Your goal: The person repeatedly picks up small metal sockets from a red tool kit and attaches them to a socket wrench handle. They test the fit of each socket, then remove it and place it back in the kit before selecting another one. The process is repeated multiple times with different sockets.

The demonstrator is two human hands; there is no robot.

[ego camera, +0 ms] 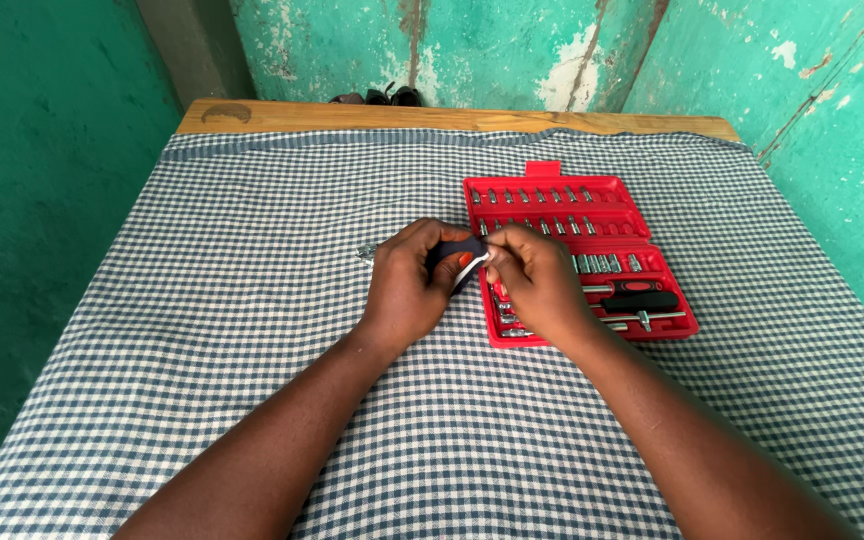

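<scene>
My left hand [409,285] grips a black and red screwdriver handle [460,256] above a checked cloth. A small metal tip [366,251] shows to the left of that hand. My right hand [537,282] pinches the handle's near end with fingertips; whether it holds a small piece there I cannot tell. Both hands meet just left of an open red tool case [552,187] filled with rows of metal bits and sockets. A second black and red handle [640,296] lies in the case's lower right part.
A blue and white checked cloth [252,330] covers a wooden table [352,117]. Peeling green walls stand close on the left, back and right. Small dark objects [382,96] sit beyond the table's far edge.
</scene>
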